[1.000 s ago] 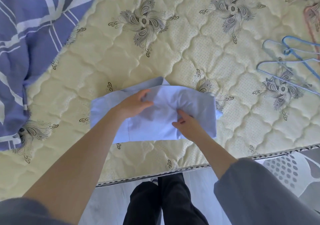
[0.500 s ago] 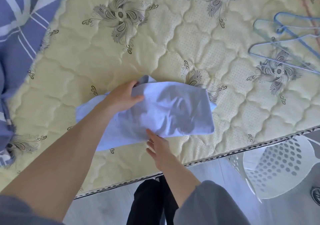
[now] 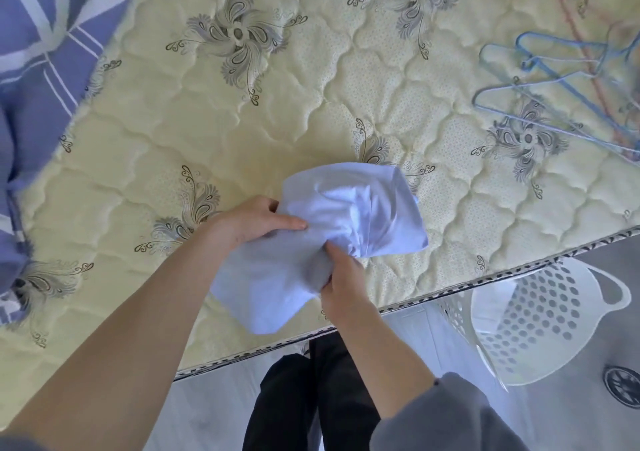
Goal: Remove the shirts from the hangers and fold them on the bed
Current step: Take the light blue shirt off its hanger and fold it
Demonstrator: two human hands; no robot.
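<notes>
Step in hand: folding. The pale blue cotton shirt point(image 3: 349, 208) is off its hanger and gathered into a compact bundle, so I judge this a late fold of this garment.
Next move: probably calls for setting the bundle flat on the cream quilted mattress point(image 3: 311, 86), squaring its edges and pressing out the bunched middle so the layers do not slide apart.
Far left: a blue-and-white striped bed cover point(image 3: 38, 69) is heaped over the mattress's left side, well apart from the work.
Left hand point(image 3: 249, 222): holding. The fingers curl round the bundle's left edge and the thumb lies along the top of the cloth, pinching it.
Shirt's place: between the two hands, near the mattress's near edge. The far half is puffed and creased, and the near half drapes toward the edge. I cannot tell whether it is lifted or resting.
Right hand point(image 3: 343, 277): closed tight, the fingers curled round a bunch of cloth at the bundle's near side.
Right: bare light-blue plastic hangers point(image 3: 561, 83) and a pink hanger point(image 3: 568, 14) lie on the mattress, well apart from the shirt.
Floor, right: a white perforated plastic laundry basket point(image 3: 540, 326) stands just beside the bed's edge.
</notes>
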